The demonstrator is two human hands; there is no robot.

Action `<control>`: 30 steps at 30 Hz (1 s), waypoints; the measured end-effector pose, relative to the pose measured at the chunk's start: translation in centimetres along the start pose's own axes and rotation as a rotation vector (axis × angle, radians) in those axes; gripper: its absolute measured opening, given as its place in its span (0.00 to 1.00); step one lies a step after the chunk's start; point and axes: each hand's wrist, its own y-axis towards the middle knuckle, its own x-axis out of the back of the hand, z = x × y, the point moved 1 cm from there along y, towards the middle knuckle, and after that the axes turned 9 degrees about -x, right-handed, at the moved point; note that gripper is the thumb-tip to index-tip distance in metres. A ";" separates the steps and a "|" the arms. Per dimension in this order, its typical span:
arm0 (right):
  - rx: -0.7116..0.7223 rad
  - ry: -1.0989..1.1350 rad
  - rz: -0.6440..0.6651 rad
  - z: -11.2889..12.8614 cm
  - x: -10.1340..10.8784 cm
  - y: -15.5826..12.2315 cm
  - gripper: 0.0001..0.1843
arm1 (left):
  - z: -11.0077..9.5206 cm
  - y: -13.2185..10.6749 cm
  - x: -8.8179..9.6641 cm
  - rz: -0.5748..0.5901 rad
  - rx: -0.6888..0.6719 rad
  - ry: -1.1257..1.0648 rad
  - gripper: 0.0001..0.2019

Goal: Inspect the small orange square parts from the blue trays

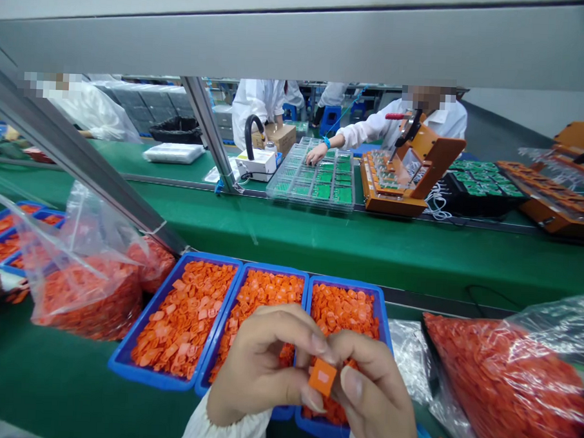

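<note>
Between the fingertips of both hands is a small square orange piece [322,376] with a paler patch on its face. My left hand [266,360] pinches it from the left, thumb and forefinger closed on its edge. From the right, my right hand [376,390] grips it with thumb and fingers. Below and behind the hands stand three blue trays full of small orange pieces: a left tray [116,360], a middle tray [275,267] and a right tray [347,283]. My hands partly hide the middle and right trays.
A clear bag of orange pieces [90,294] stands at left, a larger bag [508,377] at right. A slanted metal post [82,139] crosses the left side. Beyond the green belt [272,224], a co-worker's hand [317,154] reaches over a clear tray [274,189] beside an orange fixture [394,201].
</note>
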 end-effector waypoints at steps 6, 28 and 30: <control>0.054 0.143 0.047 1.3 -1.0 0.7 0.16 | -2.0 -0.1 2.5 -0.050 0.153 0.431 0.08; 0.021 0.160 0.063 1.0 -1.9 1.6 0.22 | -1.9 -0.7 -0.2 -0.069 -0.276 0.489 0.10; 0.024 0.163 0.053 0.8 -1.9 1.7 0.22 | -1.9 -0.5 -0.1 -0.035 -0.299 0.517 0.11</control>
